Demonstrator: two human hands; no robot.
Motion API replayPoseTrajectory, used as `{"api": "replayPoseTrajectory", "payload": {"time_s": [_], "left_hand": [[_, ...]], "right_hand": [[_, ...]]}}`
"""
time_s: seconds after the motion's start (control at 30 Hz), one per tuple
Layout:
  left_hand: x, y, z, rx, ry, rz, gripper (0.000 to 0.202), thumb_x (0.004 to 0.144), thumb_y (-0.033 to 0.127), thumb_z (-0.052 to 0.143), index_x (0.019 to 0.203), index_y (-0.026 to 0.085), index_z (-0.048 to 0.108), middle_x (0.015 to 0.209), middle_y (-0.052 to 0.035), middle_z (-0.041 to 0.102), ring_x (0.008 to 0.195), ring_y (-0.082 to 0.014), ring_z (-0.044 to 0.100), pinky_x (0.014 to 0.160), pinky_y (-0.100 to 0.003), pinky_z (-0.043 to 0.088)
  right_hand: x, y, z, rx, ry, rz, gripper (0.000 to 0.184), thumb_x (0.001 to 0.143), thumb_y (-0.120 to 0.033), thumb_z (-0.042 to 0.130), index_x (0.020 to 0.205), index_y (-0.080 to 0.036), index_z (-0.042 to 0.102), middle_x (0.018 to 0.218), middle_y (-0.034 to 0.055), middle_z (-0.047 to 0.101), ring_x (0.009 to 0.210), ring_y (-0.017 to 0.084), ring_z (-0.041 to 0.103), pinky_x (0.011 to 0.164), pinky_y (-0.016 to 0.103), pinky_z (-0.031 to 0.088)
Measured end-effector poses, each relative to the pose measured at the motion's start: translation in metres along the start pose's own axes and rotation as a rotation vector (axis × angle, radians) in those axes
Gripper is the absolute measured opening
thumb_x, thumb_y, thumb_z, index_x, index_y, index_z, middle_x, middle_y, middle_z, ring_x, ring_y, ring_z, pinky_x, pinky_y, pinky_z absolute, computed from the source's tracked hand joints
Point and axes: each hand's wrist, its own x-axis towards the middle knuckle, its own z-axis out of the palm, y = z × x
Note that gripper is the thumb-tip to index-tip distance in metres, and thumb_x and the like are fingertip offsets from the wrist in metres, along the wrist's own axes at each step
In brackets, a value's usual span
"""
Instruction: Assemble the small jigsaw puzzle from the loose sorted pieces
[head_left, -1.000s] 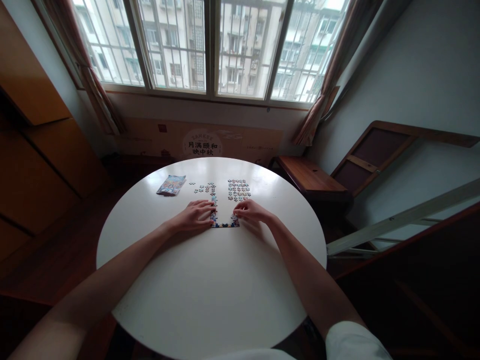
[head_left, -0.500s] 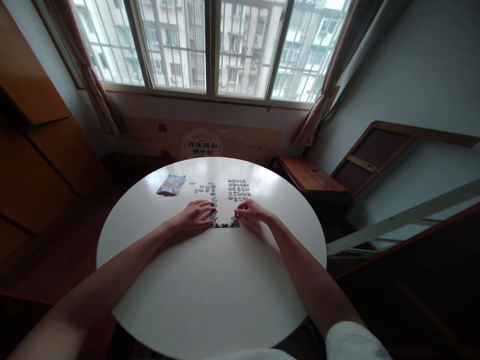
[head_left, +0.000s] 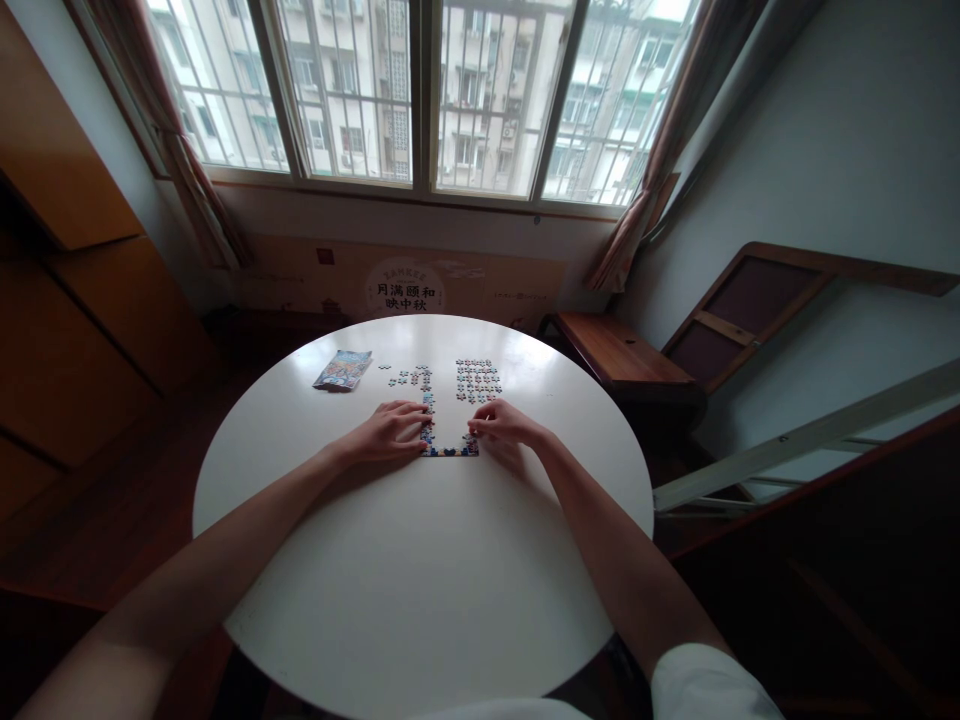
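A partly joined jigsaw border (head_left: 450,451) lies on the round white table (head_left: 420,560), forming the left side and bottom edge of a frame. My left hand (head_left: 390,432) lies flat with its fingers stretched onto the left strip of joined pieces. My right hand (head_left: 504,423) has its fingertips pinched together at the frame's bottom right corner, on a small piece I cannot make out. Loose pieces (head_left: 477,380) are laid out in rows just beyond my right hand. A smaller scatter of pieces (head_left: 411,377) lies beyond my left hand.
A small printed packet (head_left: 343,369) lies at the table's far left. A wooden bench (head_left: 615,352) and a tilted wooden frame (head_left: 757,305) stand to the right. A barred window (head_left: 420,95) and a lettered cardboard panel (head_left: 405,287) are behind the table.
My right hand's fingers have shifted slightly at the frame's bottom right corner. My left hand has stayed still.
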Motion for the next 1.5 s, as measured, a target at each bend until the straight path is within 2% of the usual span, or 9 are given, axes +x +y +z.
{"api": "replayPoseTrajectory", "payload": {"time_s": [1.5], "left_hand": [[0.0003,-0.0006,0.0004,-0.005,0.000,0.007,0.047,0.085,0.050,0.053,0.128,0.030,0.053,0.139,-0.0047,0.047,0.127,-0.0260,0.040,0.105,-0.043,0.029]], "right_hand": [[0.0001,-0.0005,0.0009,-0.007,-0.003,-0.034,0.022,0.078,-0.031,0.058,0.077,-0.011,0.069,0.069,0.0044,0.066,0.057,0.010,0.054,0.055,0.021,0.042]]}}
